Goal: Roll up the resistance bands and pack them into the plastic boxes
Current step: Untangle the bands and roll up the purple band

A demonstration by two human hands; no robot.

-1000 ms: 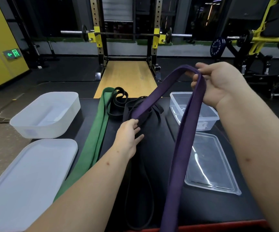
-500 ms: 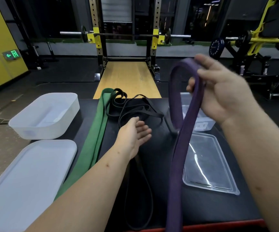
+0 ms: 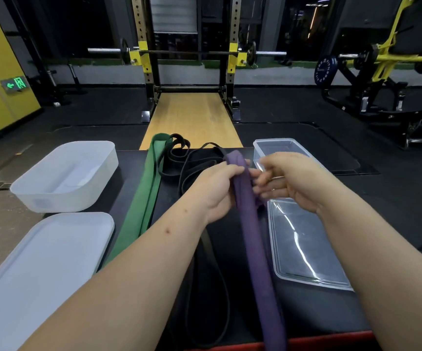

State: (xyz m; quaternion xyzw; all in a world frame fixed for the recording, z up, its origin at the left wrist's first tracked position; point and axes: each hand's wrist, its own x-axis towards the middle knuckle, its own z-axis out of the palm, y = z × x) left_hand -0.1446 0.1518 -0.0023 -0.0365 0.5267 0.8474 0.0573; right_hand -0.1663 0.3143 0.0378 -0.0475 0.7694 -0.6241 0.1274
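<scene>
A purple resistance band [image 3: 258, 252] runs from the table's near edge up to both hands. My left hand [image 3: 217, 188] grips its folded top end from the left. My right hand [image 3: 291, 181] pinches the same end from the right, just above the table. A green band [image 3: 144, 196] lies flat along the left of the black table [image 3: 235, 236]. Thin black bands [image 3: 199, 163] lie tangled behind the hands and loop toward the near edge. A clear plastic box [image 3: 268, 145] stands at the far right, partly hidden by my right hand.
The clear lid [image 3: 303, 247] lies upside down at the right. A white frosted box [image 3: 65, 173] and its lid [image 3: 40, 269] sit to the left of the table. A squat rack [image 3: 189, 51] with a barbell and a wooden platform stands beyond.
My right hand has lowered the purple band's top end from head height to just above the table. My left hand has lifted off the black bands and taken hold of the purple band.
</scene>
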